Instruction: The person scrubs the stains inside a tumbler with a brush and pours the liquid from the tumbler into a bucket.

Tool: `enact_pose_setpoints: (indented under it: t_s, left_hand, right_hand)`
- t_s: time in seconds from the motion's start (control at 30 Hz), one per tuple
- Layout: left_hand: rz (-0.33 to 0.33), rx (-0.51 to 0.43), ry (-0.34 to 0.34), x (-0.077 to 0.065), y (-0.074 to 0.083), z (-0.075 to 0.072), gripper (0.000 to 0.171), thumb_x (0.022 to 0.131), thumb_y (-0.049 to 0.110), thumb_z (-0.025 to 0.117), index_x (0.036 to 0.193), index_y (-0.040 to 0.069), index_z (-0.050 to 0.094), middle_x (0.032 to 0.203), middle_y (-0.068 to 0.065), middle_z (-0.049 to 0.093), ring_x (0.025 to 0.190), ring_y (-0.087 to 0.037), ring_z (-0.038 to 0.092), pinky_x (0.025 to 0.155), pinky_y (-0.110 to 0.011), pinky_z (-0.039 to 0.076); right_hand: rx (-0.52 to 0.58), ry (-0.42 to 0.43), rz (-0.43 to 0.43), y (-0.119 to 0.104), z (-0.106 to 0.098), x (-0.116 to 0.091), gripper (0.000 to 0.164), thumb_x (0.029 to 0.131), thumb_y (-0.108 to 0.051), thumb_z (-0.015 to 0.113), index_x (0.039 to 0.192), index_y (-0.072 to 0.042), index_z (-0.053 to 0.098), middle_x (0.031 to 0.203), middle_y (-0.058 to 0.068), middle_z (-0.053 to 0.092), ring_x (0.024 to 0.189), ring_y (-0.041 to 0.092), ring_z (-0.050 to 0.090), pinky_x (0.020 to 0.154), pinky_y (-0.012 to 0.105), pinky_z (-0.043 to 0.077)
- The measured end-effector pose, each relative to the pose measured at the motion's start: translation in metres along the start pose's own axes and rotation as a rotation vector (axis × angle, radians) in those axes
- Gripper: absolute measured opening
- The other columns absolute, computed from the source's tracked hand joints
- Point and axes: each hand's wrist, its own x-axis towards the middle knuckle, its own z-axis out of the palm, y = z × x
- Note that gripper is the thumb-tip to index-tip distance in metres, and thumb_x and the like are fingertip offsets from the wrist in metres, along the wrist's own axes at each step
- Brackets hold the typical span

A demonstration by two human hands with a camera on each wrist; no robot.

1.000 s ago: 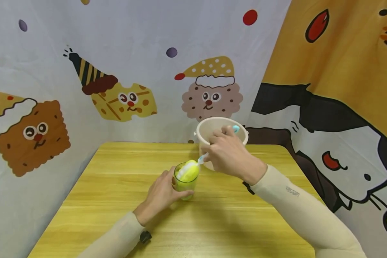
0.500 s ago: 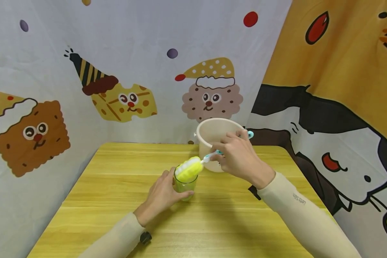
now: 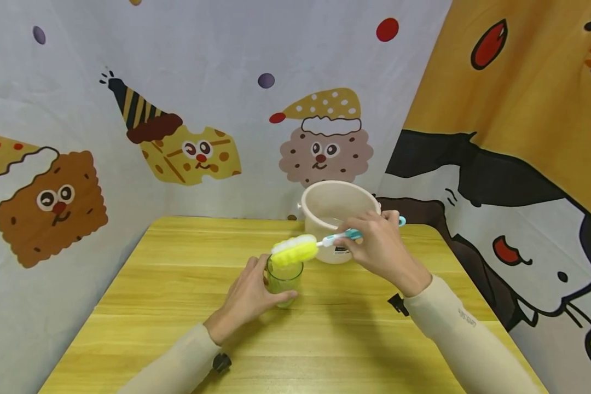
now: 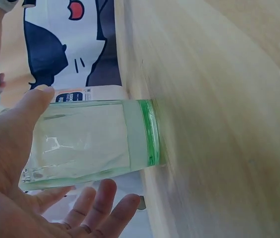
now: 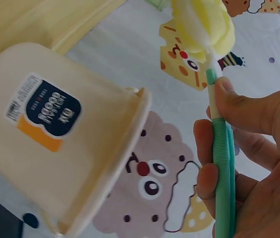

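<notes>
A clear green drinking glass (image 3: 284, 278) stands upright on the wooden table (image 3: 187, 339). My left hand (image 3: 253, 290) holds it around the side, thumb toward me; in the left wrist view its lower fingers (image 4: 105, 206) are spread off the glass. My right hand (image 3: 379, 241) grips the teal and white handle (image 5: 222, 163) of a sponge cup brush. The brush's yellow and white sponge head (image 3: 295, 250) lies nearly level over the glass's mouth, its left end overlapping the rim in the head view.
Just behind the right hand, a cream bucket (image 3: 320, 241) with a label (image 5: 50, 111) stands at the back of the table. A printed cartoon cloth (image 3: 202, 54) hangs behind and along the right side.
My right hand has moved right and slightly toward me, drawing the sponge head up out of the glass and tilting the brush flatter. The left hand and glass have stayed put.
</notes>
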Motion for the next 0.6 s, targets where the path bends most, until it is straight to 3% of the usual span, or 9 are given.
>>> enact_pose_setpoints:
  t_s: [0.17,0.33,0.6]
  left_hand:
    - [0.023,-0.052,0.007,0.001,0.001,0.001,0.113,0.082,0.061,0.105,0.17,0.014,0.05,0.151,-0.015,0.07,0.124,-0.031,0.072,0.095,-0.051,0.068]
    - [0.049,-0.133,0.001,0.002,0.004,0.002,0.112,0.084,0.054,0.106,0.171,0.011,0.05,0.159,-0.014,0.07,0.142,-0.037,0.071,0.116,-0.064,0.063]
    - [0.087,-0.208,0.011,0.002,0.003,0.004,0.103,0.087,0.046,0.106,0.167,0.01,0.053,0.15,-0.014,0.075,0.137,-0.037,0.074,0.115,-0.063,0.064]
  right_hand:
    - [0.083,-0.031,0.104,0.008,0.005,-0.011,0.018,0.09,-0.028,0.103,0.101,-0.022,0.091,0.094,-0.005,0.088,0.093,0.024,0.075,0.098,0.056,0.031]
    - [0.149,-0.033,0.202,0.014,0.011,-0.024,0.016,0.092,-0.027,0.102,0.105,-0.023,0.092,0.096,-0.007,0.089,0.09,0.02,0.073,0.094,0.05,0.028]
    - [0.276,-0.035,0.291,0.023,0.023,-0.043,0.012,0.097,-0.026,0.099,0.105,-0.028,0.09,0.089,-0.013,0.086,0.068,0.01,0.066,0.092,0.047,0.023]
